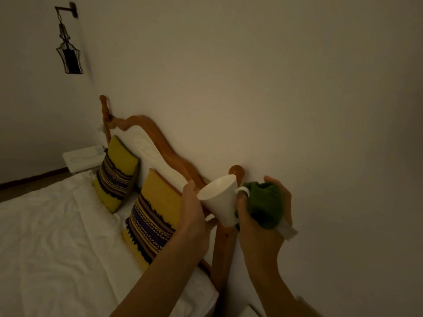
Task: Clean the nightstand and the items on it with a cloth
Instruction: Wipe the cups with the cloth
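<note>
A white mug (220, 200) is held tilted in the air in front of the wooden bedpost, its mouth turned to the left. My left hand (191, 209) grips the mug at its rim and body. My right hand (261, 216) is closed on a bunched green cloth (265, 203) pressed against the mug's handle side. A white strip (287, 228) sticks out under the cloth; what it is cannot be told. The nightstand under my hands is almost fully out of the frame.
A wooden headboard (164, 147) runs along the wall, with two yellow patterned cushions (115, 172) against it on a bed with white sheets (52, 236). A dark lantern (68, 53) hangs on the far wall above another white nightstand (83, 157).
</note>
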Tool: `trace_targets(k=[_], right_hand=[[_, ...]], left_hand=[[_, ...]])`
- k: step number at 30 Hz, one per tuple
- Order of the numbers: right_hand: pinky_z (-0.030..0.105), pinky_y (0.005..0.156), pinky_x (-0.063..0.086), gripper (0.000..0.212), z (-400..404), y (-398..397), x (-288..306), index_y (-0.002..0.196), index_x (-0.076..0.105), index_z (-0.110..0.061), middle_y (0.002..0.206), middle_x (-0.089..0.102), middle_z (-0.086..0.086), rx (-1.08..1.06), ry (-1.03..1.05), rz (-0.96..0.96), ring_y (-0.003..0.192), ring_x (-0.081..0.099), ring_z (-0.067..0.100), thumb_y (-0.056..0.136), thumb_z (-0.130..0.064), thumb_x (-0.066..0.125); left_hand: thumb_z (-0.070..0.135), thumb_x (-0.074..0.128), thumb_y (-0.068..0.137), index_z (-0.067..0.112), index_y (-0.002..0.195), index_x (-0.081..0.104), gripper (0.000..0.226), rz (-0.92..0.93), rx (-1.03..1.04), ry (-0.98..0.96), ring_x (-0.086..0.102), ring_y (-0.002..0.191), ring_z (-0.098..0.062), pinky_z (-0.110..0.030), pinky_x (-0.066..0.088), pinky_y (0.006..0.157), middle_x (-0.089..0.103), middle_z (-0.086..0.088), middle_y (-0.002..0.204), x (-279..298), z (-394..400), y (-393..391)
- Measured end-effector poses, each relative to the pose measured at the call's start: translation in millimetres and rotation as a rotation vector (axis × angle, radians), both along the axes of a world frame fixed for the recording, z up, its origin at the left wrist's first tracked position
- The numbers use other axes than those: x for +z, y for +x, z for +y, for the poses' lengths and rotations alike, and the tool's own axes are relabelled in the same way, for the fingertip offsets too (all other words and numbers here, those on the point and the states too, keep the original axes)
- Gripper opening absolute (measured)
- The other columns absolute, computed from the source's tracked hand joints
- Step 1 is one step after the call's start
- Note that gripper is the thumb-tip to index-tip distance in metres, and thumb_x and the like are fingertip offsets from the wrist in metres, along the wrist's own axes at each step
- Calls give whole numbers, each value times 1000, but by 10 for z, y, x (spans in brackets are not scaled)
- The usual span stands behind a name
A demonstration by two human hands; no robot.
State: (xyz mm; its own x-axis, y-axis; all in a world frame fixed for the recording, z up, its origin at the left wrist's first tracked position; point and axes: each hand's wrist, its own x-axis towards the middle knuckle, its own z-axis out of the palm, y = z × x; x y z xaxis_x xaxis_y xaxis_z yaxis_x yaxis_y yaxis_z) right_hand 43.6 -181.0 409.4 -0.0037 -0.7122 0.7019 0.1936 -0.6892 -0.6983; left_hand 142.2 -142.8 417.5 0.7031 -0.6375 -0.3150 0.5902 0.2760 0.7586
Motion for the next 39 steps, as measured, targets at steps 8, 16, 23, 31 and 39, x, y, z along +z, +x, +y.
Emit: trace_targets(k=[8, 16, 23, 31, 39], right_hand=[[27, 84, 60, 51, 254, -109, -29, 112, 60, -48, 102, 69, -21, 347, 155, 238, 96, 68, 1, 69, -75, 69], [25, 73, 57, 12, 147, 65, 148, 84, 68, -64, 85, 73, -25, 488, 586, 19, 82, 70, -4, 72, -60, 71], [26, 69, 60, 40, 108, 206, 121, 103, 78, -29, 99, 78, 0, 752, 770, -140, 89, 76, 15, 69, -49, 81], [32, 65, 61, 98, 306, 266, -169, 134, 55, -40, 90, 75, -11, 584, 818, -83, 84, 74, 9, 47, -78, 78], [40, 75, 64, 42, 268, 270, -192, 97, 58, -68, 94, 70, -24, 394, 740, -155, 90, 71, 3, 60, -84, 68]], left_hand=[[42, 50, 92, 13, 78, 65, 36, -57, 144, -174, 65, 57, -19, -30, 51, 62, 66, 0, 56, 109, 111, 43], [41, 54, 87, 5, 110, 63, 44, 36, -40, -109, 54, 95, -33, -42, 41, 86, 59, -16, 97, 287, 267, -78], [44, 47, 89, 3, 105, 56, 45, 94, -176, -168, 52, 87, -33, -38, 41, 81, 55, -17, 96, 350, 387, 42], [14, 44, 98, 5, 72, 54, 29, -291, 188, 144, 57, 58, -15, -25, 44, 50, 56, -6, 62, 182, 259, 224], [65, 61, 75, 18, 124, 65, 68, -506, -255, 58, 64, 116, -27, -49, 50, 102, 70, -8, 121, 61, 450, 18]])
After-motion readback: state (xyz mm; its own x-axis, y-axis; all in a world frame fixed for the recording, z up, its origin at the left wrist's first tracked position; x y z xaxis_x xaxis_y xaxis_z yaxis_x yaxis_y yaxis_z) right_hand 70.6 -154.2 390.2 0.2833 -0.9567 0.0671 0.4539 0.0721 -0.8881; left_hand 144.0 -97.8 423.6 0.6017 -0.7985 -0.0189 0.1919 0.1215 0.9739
